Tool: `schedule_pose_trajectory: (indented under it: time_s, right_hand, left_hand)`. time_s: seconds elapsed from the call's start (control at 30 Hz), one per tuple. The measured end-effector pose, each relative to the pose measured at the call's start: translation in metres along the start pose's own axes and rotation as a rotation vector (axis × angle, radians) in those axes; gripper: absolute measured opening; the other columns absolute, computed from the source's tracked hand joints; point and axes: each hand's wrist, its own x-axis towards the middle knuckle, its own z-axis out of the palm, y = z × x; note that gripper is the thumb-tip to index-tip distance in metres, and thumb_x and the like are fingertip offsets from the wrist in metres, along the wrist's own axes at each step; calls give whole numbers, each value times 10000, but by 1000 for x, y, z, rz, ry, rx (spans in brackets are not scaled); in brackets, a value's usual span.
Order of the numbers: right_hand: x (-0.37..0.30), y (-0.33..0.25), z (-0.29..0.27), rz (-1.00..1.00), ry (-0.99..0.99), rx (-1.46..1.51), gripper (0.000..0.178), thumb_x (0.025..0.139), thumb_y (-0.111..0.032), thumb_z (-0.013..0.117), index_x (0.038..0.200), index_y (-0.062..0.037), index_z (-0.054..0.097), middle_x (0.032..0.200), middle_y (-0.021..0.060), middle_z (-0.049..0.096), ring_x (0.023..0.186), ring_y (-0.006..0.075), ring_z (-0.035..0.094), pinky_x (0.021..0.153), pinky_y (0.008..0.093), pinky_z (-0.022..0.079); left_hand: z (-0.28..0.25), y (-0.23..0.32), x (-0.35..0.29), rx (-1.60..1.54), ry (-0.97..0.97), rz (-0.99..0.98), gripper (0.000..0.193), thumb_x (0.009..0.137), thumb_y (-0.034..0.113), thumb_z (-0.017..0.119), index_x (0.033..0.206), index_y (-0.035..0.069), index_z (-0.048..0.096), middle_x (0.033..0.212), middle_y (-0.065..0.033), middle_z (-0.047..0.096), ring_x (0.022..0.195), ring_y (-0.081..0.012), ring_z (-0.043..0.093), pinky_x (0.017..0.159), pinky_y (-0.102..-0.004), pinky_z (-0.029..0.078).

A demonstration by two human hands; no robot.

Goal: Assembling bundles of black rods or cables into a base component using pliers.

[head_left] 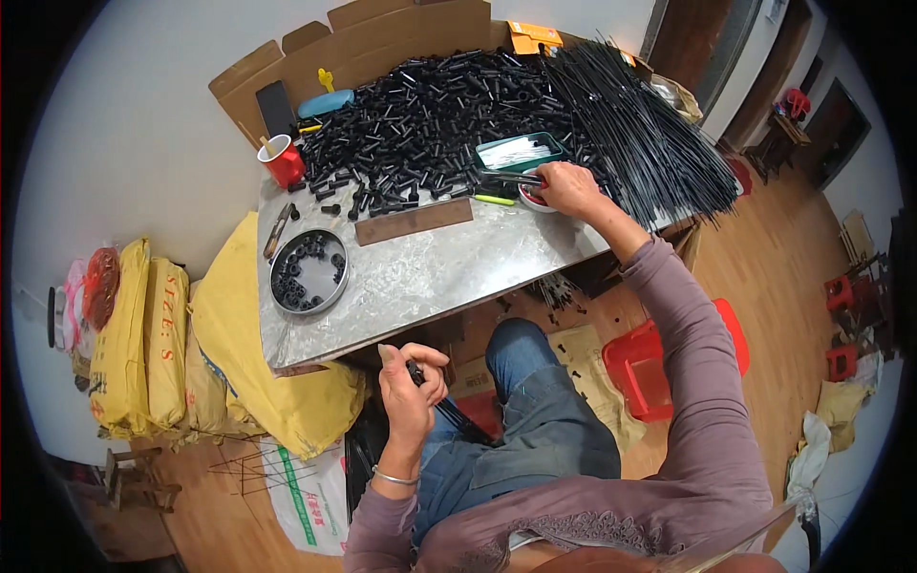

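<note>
My left hand (411,387) is closed round a black rod with a thick end (415,373), just off the table's front edge. Its thin black length (463,420) runs down toward my lap. At the table, my right hand (570,189) grips a slim dark metal tool (511,178) that looks like tweezers; its exact kind is hard to make out. That hand rests over a small white bowl (535,203) with something red inside. Beside the bowl are a green tray (557,146) of thin white sticks and a bright green pen-like stick (494,200).
A large heap of short black tubes (430,115) covers the back of the table (420,277). Long black rods (630,134) lie at its right. A round tin (336,298) holds black rings. A brown bar (414,222) and a red cup (281,162) stand nearby; yellow sacks (167,344) lean left.
</note>
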Motion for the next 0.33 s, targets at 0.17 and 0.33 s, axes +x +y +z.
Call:
schedule_pose_trajectory:
  time_s: [0.17,0.33]
  right_hand:
    - [11,-4,9,-30,38,-80,190,793,-193,606,912,-52,653,892,185,662,864,364,636,744,461,487]
    - [21,-11,-1,113,-76,152,288,814,-307,644,954,-56,652,993,195,673,931,295,666,825,417,497]
  left_hand:
    - [-2,1,4,-4,14,-1,706,991,556,238,788,-32,571,455,35,304,383,-59,272,390,-219,249]
    - [-10,0,3,75,15,18,687,993,558,220,813,-12,558,442,13,281,364,-89,269,393,-244,272]
